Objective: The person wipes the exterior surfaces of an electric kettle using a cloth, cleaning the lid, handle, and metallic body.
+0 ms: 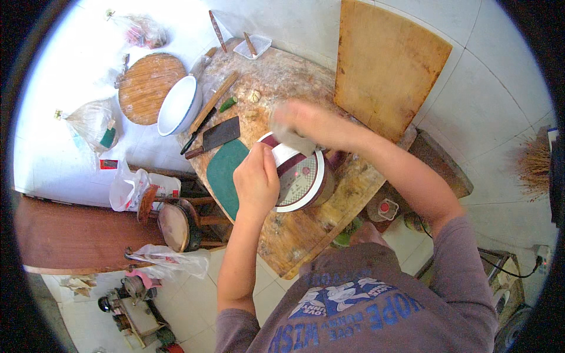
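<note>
On the worktable stands a rice cooker [302, 179], round, dark red and white, with a grey checkered panel. My left hand [257, 179] is closed at its left side, its fingers round the end of the white band. Over the far side of the cooker, my right hand [303, 120] presses a greyish cloth [297, 143] against it; hand and cloth are smeared by motion. The right fingers are partly hidden. Left of my left hand lies a dark green board [226, 173], and a cleaver [220, 133] rests just beyond it.
The wooden table [294, 244] carries a green pepper [228, 104], garlic [254, 96], a rolling pin [215, 101] and a white basin [179, 106]. A large wooden board [388, 65] leans on the wall. Left of the table are a stool [173, 227] and plastic bags [144, 187].
</note>
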Action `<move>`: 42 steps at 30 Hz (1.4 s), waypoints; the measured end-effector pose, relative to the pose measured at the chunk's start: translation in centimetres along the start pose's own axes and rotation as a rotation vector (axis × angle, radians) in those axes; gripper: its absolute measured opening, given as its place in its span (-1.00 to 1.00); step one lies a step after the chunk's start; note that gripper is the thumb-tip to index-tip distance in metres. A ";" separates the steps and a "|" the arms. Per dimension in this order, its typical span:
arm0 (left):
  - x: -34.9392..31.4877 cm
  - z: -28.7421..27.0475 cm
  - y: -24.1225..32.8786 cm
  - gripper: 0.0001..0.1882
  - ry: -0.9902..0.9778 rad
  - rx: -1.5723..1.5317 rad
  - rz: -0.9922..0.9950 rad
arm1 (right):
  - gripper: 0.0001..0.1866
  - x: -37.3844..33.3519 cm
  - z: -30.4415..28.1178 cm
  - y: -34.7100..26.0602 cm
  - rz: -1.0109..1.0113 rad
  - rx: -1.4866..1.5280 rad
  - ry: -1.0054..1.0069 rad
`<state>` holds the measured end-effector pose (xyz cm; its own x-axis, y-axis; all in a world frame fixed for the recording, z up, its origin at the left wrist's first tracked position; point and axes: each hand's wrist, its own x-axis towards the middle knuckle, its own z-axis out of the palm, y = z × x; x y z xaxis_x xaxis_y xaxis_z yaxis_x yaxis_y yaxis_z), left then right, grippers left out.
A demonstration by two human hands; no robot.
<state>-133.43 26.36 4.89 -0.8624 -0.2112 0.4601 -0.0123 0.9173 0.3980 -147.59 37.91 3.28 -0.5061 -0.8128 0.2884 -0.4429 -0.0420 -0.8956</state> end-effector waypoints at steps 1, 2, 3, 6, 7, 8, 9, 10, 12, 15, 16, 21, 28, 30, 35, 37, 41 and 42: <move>-0.2 -0.3 -0.2 -0.80 0.005 -0.012 -0.006 | -0.63 -0.5 0.4 -0.5 -0.092 -0.038 -0.069; -0.1 -0.3 -0.1 -0.80 0.007 -0.032 -0.006 | -0.64 -1.5 0.0 -1.4 -0.179 -0.081 -0.131; -0.1 -0.5 -0.1 -0.80 0.010 -0.053 -0.007 | -0.64 -2.2 -0.4 -1.8 -0.267 -0.124 -0.193; 0.1 -0.4 0.4 -0.80 -0.004 -0.069 -0.022 | -0.65 -2.7 -1.4 -1.2 -0.223 0.034 -0.244; 0.1 -0.4 0.2 -0.80 -0.007 -0.060 -0.021 | -0.66 -2.4 -1.0 -0.8 -0.279 -0.064 -0.202; 0.1 -0.4 0.0 -0.80 -0.010 -0.052 -0.020 | -0.66 -2.1 -0.6 -0.5 -0.248 -0.113 -0.202; 0.1 -0.4 -0.1 -0.80 -0.013 -0.043 -0.020 | -0.65 -1.9 -0.2 -0.4 -0.218 -0.161 -0.203; 0.1 -0.4 0.0 -0.80 -0.023 -0.031 -0.039 | -0.65 -1.6 0.2 -0.3 -0.187 -0.211 -0.202; 0.2 -0.4 0.5 -0.81 -0.044 -0.007 -0.078 | -0.72 -1.6 1.3 -0.9 -0.178 -0.381 -0.094; 0.1 -0.2 0.3 -0.82 0.010 0.034 -0.029 | -0.76 -1.2 2.8 -1.7 -0.107 -0.582 0.004; 0.0 -0.1 0.3 -0.82 0.006 0.054 -0.026 | -0.76 -1.1 3.2 -2.0 -0.070 -0.642 0.025; 0.0 -0.2 0.4 -0.82 -0.025 0.090 -0.029 | -0.71 0.4 3.6 -2.7 0.048 -0.536 0.044; 0.2 0.1 0.3 -0.72 -0.001 0.036 -0.035 | -0.70 4.8 2.5 -2.2 0.103 -0.828 -0.262; 0.3 0.2 0.4 -0.72 -0.005 0.047 -0.043 | -0.71 5.3 2.0 0.6 -0.138 -0.929 -0.144; 0.1 0.0 0.2 -0.76 -0.010 0.042 -0.075 | -0.62 -0.2 -0.6 -1.0 0.337 0.598 0.126; 0.2 0.0 0.1 -0.75 -0.001 -0.016 -0.075 | -0.60 -2.5 -1.3 -1.7 0.201 0.404 -0.119; 0.0 -0.4 -0.9 -0.76 0.002 -0.419 -0.153 | -0.61 -3.1 0.9 -1.3 -0.238 -0.066 -0.070; 0.0 -0.5 -1.3 -0.76 -0.014 -0.487 -0.165 | -0.60 -3.1 1.1 -1.5 -0.239 -0.168 -0.078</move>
<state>-133.14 25.02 4.79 -0.8757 -0.3320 0.3505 0.0854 0.6081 0.7893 -144.56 39.82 3.33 -0.3174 -0.8338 0.4517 -0.6622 -0.1460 -0.7349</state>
